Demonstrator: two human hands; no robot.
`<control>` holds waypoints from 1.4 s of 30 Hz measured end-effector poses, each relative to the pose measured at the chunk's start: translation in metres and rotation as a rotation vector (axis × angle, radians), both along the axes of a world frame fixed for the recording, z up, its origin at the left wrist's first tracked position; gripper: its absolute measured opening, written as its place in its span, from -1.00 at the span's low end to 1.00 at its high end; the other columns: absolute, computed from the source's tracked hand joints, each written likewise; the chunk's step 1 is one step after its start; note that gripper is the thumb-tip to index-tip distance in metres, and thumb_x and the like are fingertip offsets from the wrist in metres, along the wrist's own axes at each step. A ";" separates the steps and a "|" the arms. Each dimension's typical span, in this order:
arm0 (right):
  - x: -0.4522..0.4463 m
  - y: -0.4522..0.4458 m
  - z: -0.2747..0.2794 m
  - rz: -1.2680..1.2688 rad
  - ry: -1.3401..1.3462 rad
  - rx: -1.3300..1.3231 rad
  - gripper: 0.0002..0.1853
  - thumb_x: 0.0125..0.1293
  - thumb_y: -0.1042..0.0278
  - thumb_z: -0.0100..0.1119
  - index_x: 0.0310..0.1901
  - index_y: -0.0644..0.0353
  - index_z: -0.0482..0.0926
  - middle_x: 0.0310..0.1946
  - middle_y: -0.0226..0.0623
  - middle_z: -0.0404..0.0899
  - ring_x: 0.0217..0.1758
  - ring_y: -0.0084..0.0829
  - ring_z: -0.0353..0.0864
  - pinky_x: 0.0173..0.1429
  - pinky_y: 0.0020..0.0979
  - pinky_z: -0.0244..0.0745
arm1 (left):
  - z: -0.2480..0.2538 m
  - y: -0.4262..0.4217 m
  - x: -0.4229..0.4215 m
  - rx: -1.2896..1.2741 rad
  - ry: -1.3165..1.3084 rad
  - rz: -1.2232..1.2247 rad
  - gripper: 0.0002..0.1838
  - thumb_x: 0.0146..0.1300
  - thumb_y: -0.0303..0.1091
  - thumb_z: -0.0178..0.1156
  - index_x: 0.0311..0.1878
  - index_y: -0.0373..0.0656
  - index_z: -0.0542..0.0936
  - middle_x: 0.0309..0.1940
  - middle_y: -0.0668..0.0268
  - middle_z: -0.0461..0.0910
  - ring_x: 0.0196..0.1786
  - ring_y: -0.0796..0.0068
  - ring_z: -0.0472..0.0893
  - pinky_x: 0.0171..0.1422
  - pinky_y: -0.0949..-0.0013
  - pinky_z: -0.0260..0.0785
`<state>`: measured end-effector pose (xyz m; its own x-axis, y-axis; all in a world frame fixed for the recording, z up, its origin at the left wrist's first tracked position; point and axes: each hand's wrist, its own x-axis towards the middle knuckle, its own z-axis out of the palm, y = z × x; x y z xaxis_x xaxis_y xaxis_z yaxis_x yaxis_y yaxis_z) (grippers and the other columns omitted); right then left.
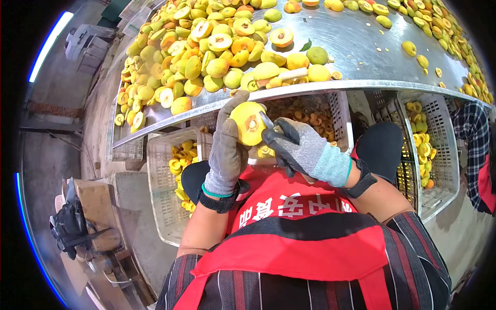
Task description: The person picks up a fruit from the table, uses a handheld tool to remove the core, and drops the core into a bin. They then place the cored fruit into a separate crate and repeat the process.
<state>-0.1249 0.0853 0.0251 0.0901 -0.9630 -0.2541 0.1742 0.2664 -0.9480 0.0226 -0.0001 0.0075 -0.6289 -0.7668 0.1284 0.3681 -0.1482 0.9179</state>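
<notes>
Left hand (228, 147) grips cut fruit (248, 125), right hand (302, 148) a tool (266, 120) (crates (161, 204) below, table (356, 44) beyond).

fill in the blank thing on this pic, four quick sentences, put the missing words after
1. The left hand and right hand both wear ____.
2. The cut peach in the left hand is mostly ____ in colour.
3. The lettering on the red apron is ____.
4. A flat green ____ lies near peaches on the metal table.

Missing words: gloves; yellow; white; leaf.

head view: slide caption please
Gray-gloved left hand holds round yellow cut fruit; black-fingered, gray-gloved right hand holds metal tool against it.
</notes>
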 end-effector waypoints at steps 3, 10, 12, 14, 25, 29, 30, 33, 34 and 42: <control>0.002 0.000 -0.002 0.003 0.092 -0.014 -0.66 0.31 0.05 -0.04 -0.32 0.22 0.38 -0.67 -0.31 0.41 -0.74 -0.49 0.41 -0.64 -0.44 0.33 | -0.003 0.001 0.000 -0.178 -0.114 0.072 -0.38 0.34 0.05 -0.14 0.26 -0.27 0.19 0.19 0.14 0.28 0.20 0.38 0.35 0.27 0.33 0.21; 0.015 0.005 0.003 -0.058 0.125 -0.187 -0.68 0.34 0.07 -0.04 -0.28 0.22 0.32 -0.68 -0.38 0.35 -0.78 -0.55 0.33 -0.72 -0.53 0.24 | -0.009 0.007 -0.005 -0.341 -0.193 0.204 -0.37 0.34 0.12 -0.19 0.26 -0.21 0.21 0.17 0.19 0.32 0.16 0.34 0.39 0.27 0.26 0.21; 0.015 0.007 0.004 -0.032 -0.040 0.061 -0.67 0.34 0.06 -0.04 -0.29 0.22 0.34 -0.69 -0.39 0.35 -0.79 -0.55 0.32 -0.72 -0.53 0.23 | -0.007 0.007 -0.006 -0.420 -0.249 0.220 -0.36 0.36 0.12 -0.28 0.21 -0.28 0.25 0.17 0.15 0.32 0.18 0.37 0.35 0.25 0.32 0.20; 0.016 0.006 -0.006 0.041 -0.285 0.121 -0.64 0.33 0.03 -0.04 -0.30 0.23 0.39 -0.73 -0.34 0.35 -0.82 -0.51 0.31 -0.77 -0.47 0.21 | -0.003 0.006 -0.006 -0.382 -0.238 0.194 -0.36 0.37 0.12 -0.29 0.20 -0.29 0.27 0.15 0.15 0.33 0.17 0.37 0.36 0.25 0.33 0.20; 0.007 0.004 -0.003 0.051 0.074 0.098 -0.69 0.32 0.12 -0.02 -0.13 0.22 0.36 -0.66 -0.25 0.42 -0.73 -0.39 0.45 -0.67 -0.40 0.31 | 0.017 0.003 -0.006 -0.114 -0.227 0.025 -0.53 0.39 -0.07 -0.20 0.10 -0.29 0.37 0.00 0.17 0.46 0.00 0.41 0.46 0.11 0.40 0.30; 0.015 0.002 -0.030 0.001 0.719 -0.372 -0.61 0.24 0.13 -0.02 -0.07 0.30 0.34 -0.44 0.18 0.52 -0.37 0.13 0.52 -0.32 -0.03 0.43 | 0.022 0.006 -0.011 -0.431 -0.436 0.145 -0.75 0.31 -0.31 0.00 -0.13 -0.32 0.51 -0.18 0.19 0.54 -0.18 0.46 0.54 -0.09 0.45 0.40; 0.017 0.003 -0.030 -0.017 0.726 -0.344 -0.62 0.24 0.13 -0.02 -0.09 0.30 0.35 -0.47 0.15 0.52 -0.39 0.12 0.52 -0.33 -0.04 0.43 | 0.027 0.009 -0.014 -0.156 -0.308 0.132 -0.78 0.29 -0.37 0.03 -0.13 -0.32 0.52 -0.23 0.20 0.55 -0.21 0.48 0.54 -0.11 0.45 0.41; 0.023 0.001 -0.039 -0.046 0.765 -0.425 -0.70 0.25 0.18 -0.01 -0.15 0.27 0.37 -0.47 0.05 0.50 -0.41 0.01 0.53 -0.33 -0.11 0.44 | 0.030 0.018 -0.026 0.151 -0.142 0.181 -0.81 0.25 -0.43 0.09 -0.14 -0.32 0.52 -0.29 0.22 0.57 -0.27 0.51 0.55 -0.15 0.46 0.44; 0.024 -0.001 -0.042 -0.058 0.796 -0.541 -0.76 0.24 0.24 -0.01 -0.19 0.24 0.37 -0.44 -0.04 0.48 -0.41 -0.09 0.53 -0.32 -0.18 0.44 | 0.030 0.019 -0.028 0.179 -0.106 0.248 -0.81 0.23 -0.44 0.11 -0.14 -0.32 0.52 -0.31 0.23 0.57 -0.30 0.53 0.55 -0.16 0.48 0.45; 0.019 0.002 -0.057 0.018 0.857 -0.520 -0.83 0.23 0.35 -0.10 -0.29 0.28 0.40 -0.42 0.00 0.44 -0.34 -0.09 0.50 -0.28 -0.20 0.43 | 0.021 0.007 -0.027 -0.025 -0.382 0.200 -0.77 0.21 -0.37 0.06 -0.16 -0.31 0.55 -0.29 0.23 0.58 -0.23 0.44 0.55 -0.09 0.43 0.37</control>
